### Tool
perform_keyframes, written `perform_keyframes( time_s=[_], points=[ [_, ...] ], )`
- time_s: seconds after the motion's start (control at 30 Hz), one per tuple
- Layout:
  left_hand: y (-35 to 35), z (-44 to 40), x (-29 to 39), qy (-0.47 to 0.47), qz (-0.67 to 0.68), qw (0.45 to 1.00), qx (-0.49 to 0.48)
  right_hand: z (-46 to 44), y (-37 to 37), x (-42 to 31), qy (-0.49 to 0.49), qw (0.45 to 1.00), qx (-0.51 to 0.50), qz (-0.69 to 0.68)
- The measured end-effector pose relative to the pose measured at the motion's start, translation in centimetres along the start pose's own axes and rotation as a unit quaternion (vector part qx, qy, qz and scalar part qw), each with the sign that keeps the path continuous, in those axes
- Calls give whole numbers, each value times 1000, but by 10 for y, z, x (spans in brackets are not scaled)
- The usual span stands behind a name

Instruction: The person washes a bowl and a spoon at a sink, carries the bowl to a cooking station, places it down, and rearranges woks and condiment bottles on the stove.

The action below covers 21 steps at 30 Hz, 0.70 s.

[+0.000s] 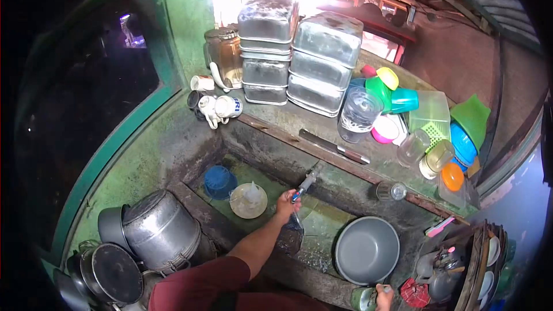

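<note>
My left hand (284, 207) reaches out over the basin and is closed at the tap (307, 182), its fingers on the blue handle. Below that hand, water appears to splash onto the basin floor. At the bottom edge, my right hand (384, 298) is closed against a greenish cup-like container (363, 298), only partly in view. A large grey plastic tub (367, 250) rests just above the right hand. Left of the tap, a blue bucket (219, 182) and a cream-coloured round lid-like piece (248, 200) lie in the basin.
Large metal pots (158, 227) crowd the left side. Stacked metal tins (325, 60) line the ledge, with mugs (227, 107), a knife (334, 146), a clear plastic jar (360, 114) and coloured plasticware. A glass (391, 190) stands near the ledge. A dish rack (481, 265) is at right.
</note>
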<state>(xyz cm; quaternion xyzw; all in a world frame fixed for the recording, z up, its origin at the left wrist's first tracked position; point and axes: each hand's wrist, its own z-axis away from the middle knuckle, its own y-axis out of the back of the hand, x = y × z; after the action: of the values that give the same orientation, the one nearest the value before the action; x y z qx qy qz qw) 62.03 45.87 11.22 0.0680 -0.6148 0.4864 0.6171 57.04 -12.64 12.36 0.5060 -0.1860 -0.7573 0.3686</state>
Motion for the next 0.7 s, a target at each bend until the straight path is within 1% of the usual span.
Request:
perform_keyframes(
  time_s=[0.03, 0.07, 0.1, 0.13, 0.2, 0.23, 0.27, 0.3, 0.33, 0.37, 0.4, 0.47, 0.57, 0.6, 0.67, 0.7],
  points=[
    [-1, 6, 5, 63, 39, 997, 11, 0, 1, -4, 4, 1000, -1, 1],
    [0, 9, 9, 126, 78, 989, 22, 3, 1, -5, 22, 999, 21, -31],
    [3, 7, 8, 141, 112, 981, 71, 8, -1, -14, 38, 996, 42, -63],
    [5, 0, 5, 144, 111, 981, 72, 7, -4, -25, 35, 997, 42, -61],
    [22, -20, -26, 149, 215, 964, 51, 9, -9, -47, -2, 975, 115, -190],
    [10, -20, -23, 122, 209, 968, 70, 18, -7, -62, -23, 974, 128, -188],
    [5, -16, -16, 79, 150, 985, 20, 19, -6, -68, 15, 973, 130, -189],
    [-10, -4, 14, 154, 128, 980, -6, 31, 0, -92, -7, 969, 126, -212],
    [11, -14, -13, 144, 124, 979, -73, 31, 5, -82, -21, 978, 118, -170],
    [16, -18, -16, 199, 142, 966, -84, 37, 7, -85, -40, 977, 112, -177],
    [2, -6, 2, 227, 140, 962, -66, 38, 8, -92, -49, 975, 106, -187],
    [-3, 1, 7, 224, 107, 966, -66, 41, 8, -95, -55, 979, 124, -154],
    [-13, 16, 18, 225, 56, 969, -79, 41, 6, -90, -43, 978, 124, -163],
    [-15, 19, 20, 231, 52, 968, -80, 41, 7, -89, -54, 974, 115, -190],
    [-15, 22, 22, 186, 44, 979, -75, 47, 7, -96, -45, 973, 118, -194],
    [-22, 25, 24, 186, 94, 978, -14, 47, 7, -92, -50, 972, 119, -196]
  ],
)
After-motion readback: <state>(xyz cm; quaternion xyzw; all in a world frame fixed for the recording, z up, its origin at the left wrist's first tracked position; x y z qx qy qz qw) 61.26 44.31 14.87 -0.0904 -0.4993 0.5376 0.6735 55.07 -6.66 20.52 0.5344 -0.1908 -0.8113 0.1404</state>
